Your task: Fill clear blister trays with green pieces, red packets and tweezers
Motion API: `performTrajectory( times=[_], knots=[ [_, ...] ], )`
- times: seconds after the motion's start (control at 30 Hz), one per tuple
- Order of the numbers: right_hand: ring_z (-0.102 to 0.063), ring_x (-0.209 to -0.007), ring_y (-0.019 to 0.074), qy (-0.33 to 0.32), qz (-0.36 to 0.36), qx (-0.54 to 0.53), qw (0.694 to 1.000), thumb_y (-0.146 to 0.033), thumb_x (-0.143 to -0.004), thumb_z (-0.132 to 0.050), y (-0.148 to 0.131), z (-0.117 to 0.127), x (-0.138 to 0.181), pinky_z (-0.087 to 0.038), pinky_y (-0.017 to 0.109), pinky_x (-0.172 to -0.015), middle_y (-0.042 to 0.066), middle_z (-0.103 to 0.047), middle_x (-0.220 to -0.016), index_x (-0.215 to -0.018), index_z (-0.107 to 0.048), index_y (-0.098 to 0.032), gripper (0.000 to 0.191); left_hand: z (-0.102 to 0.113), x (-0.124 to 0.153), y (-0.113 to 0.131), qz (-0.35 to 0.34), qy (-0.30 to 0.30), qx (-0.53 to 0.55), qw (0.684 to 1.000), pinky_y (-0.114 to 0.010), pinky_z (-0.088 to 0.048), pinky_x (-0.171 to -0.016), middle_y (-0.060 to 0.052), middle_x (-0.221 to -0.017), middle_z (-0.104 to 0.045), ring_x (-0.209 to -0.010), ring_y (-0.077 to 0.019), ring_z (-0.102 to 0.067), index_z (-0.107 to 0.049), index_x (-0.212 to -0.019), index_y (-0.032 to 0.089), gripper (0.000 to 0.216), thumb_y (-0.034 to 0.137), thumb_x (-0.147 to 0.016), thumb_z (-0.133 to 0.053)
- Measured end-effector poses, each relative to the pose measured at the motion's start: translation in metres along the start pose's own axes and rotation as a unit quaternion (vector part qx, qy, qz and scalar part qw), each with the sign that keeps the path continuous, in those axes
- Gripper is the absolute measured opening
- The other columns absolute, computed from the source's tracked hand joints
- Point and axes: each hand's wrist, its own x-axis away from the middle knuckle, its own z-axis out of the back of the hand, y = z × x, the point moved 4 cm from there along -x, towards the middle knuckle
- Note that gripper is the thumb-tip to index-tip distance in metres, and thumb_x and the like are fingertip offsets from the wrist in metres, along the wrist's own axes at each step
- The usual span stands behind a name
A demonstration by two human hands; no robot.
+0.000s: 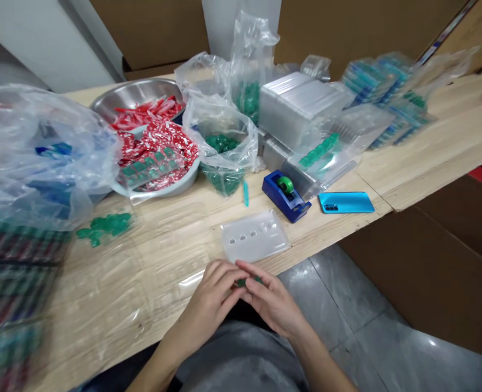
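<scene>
My left hand (pixel 220 288) and my right hand (pixel 269 299) meet at the table's front edge. Between their fingertips they pinch small green pieces (pixel 242 282), mostly covered by the fingers, so their exact kind does not show. Just beyond the hands lies a clear plastic blister tray (pixel 255 239) with a row of small cavities. Several loose green pieces (pixel 105 226) are on the table to the left, beside large clear plastic trays (pixel 163 234). A plastic bag (pixel 224 158) of green pieces stands open farther back.
A blue tape dispenser (pixel 285 196) and a blue phone (pixel 346 202) lie to the right. Behind are a bowl of red-and-white packets (pixel 163 141), a steel bowl (pixel 114 98) and stacked clear trays (pixel 298 106). Filled packs (pixel 16 272) are piled at left, below a large plastic bag (pixel 40 163).
</scene>
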Motion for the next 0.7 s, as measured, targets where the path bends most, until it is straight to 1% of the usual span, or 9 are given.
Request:
performTrajectory(
  times=[0.1, 0.17, 0.2, 0.27, 0.33, 0.4, 0.5, 0.6, 0.7],
  knots=[
    [-0.067, -0.07, 0.0114, -0.014, 0.036, 0.074, 0.996, -0.037, -0.072, -0.081, 0.003, 0.005, -0.002, -0.054, 0.023, -0.063, -0.001, -0.069, -0.079, -0.104, -0.071, -0.021, 0.038, 0.003, 0.003, -0.003, 0.035, 0.023, 0.007, 0.999, -0.028, -0.051, -0.082, -0.005, -0.101, -0.061, -0.095, -0.0165, -0.06, -0.057, -0.116, 0.024, 0.023, 0.015, -0.096, -0.051],
    [-0.062, -0.053, 0.0099, -0.005, 0.06, 0.137, 0.989, -0.039, -0.074, -0.078, 0.004, 0.007, -0.004, -0.045, 0.019, -0.047, -0.004, -0.063, -0.065, -0.101, -0.067, -0.019, 0.035, 0.003, 0.004, -0.004, 0.057, 0.011, 0.03, 0.998, -0.025, -0.052, -0.082, -0.005, -0.104, -0.06, -0.096, -0.015, -0.062, -0.056, -0.12, 0.025, 0.028, 0.014, -0.096, -0.049],
    [-0.057, -0.047, 0.0086, 0.004, 0.071, 0.168, 0.983, -0.039, -0.075, -0.076, 0.004, 0.008, -0.004, -0.041, 0.018, -0.043, -0.006, -0.06, -0.06, -0.099, -0.066, -0.018, 0.034, 0.001, 0.005, -0.004, 0.065, 0.004, 0.045, 0.997, -0.024, -0.052, -0.082, -0.005, -0.105, -0.06, -0.097, -0.0143, -0.062, -0.055, -0.123, 0.026, 0.032, 0.012, -0.096, -0.048],
    [-0.051, -0.042, 0.0072, 0.025, 0.097, 0.232, 0.968, -0.038, -0.079, -0.071, 0.002, 0.009, -0.005, -0.039, 0.019, -0.042, -0.006, -0.058, -0.055, -0.097, -0.066, -0.018, 0.028, -0.002, 0.005, -0.004, 0.082, 0.004, 0.065, 0.995, -0.023, -0.052, -0.084, -0.005, -0.107, -0.059, -0.099, -0.0135, -0.062, -0.053, -0.126, 0.027, 0.038, 0.008, -0.095, -0.046],
    [-0.052, -0.045, 0.0078, 0.041, 0.134, 0.292, 0.946, -0.035, -0.083, -0.065, -0.001, 0.009, -0.004, -0.042, 0.02, -0.046, -0.005, -0.058, -0.056, -0.098, -0.067, -0.018, 0.023, -0.006, 0.006, -0.004, 0.093, 0.024, 0.069, 0.993, -0.024, -0.052, -0.087, -0.005, -0.107, -0.059, -0.101, -0.0137, -0.061, -0.054, -0.123, 0.027, 0.038, 0.005, -0.093, -0.045],
    [-0.056, -0.048, 0.0089, 0.053, 0.168, 0.336, 0.925, -0.032, -0.085, -0.061, -0.005, 0.01, -0.003, -0.046, 0.022, -0.051, -0.003, -0.061, -0.062, -0.098, -0.069, -0.019, 0.021, -0.009, 0.005, -0.004, 0.096, 0.05, 0.067, 0.992, -0.023, -0.052, -0.086, -0.004, -0.105, -0.059, -0.1, -0.0136, -0.061, -0.056, -0.116, 0.025, 0.033, 0.005, -0.092, -0.045],
    [-0.057, -0.05, 0.0097, 0.047, 0.185, 0.382, 0.904, -0.031, -0.085, -0.059, -0.009, 0.012, -0.003, -0.048, 0.023, -0.052, -0.001, -0.063, -0.067, -0.098, -0.072, -0.02, 0.021, -0.013, 0.002, -0.004, 0.093, 0.072, 0.073, 0.99, -0.022, -0.052, -0.083, -0.004, -0.101, -0.058, -0.097, -0.013, -0.061, -0.059, -0.108, 0.024, 0.025, 0.008, -0.093, -0.047],
    [-0.056, -0.048, 0.01, 0.037, 0.203, 0.425, 0.881, -0.029, -0.086, -0.058, -0.014, 0.014, -0.003, -0.048, 0.022, -0.05, 0.0, -0.066, -0.068, -0.099, -0.073, -0.021, 0.022, -0.014, -0.001, -0.008, 0.113, 0.056, 0.099, 0.987, -0.022, -0.052, -0.083, -0.003, -0.1, -0.058, -0.096, -0.0129, -0.061, -0.06, -0.108, 0.024, 0.022, 0.011, -0.094, -0.049],
    [-0.057, -0.048, 0.0117, 0.042, 0.238, 0.466, 0.851, -0.028, -0.088, -0.054, -0.019, 0.014, -0.001, -0.053, 0.026, -0.056, 0.002, -0.07, -0.069, -0.105, -0.074, -0.022, 0.027, -0.015, -0.001, -0.014, 0.145, 0.039, 0.134, 0.98, -0.023, -0.053, -0.083, -0.004, -0.101, -0.059, -0.097, -0.0135, -0.061, -0.061, -0.108, 0.025, 0.019, 0.016, -0.093, -0.053]
  ],
)
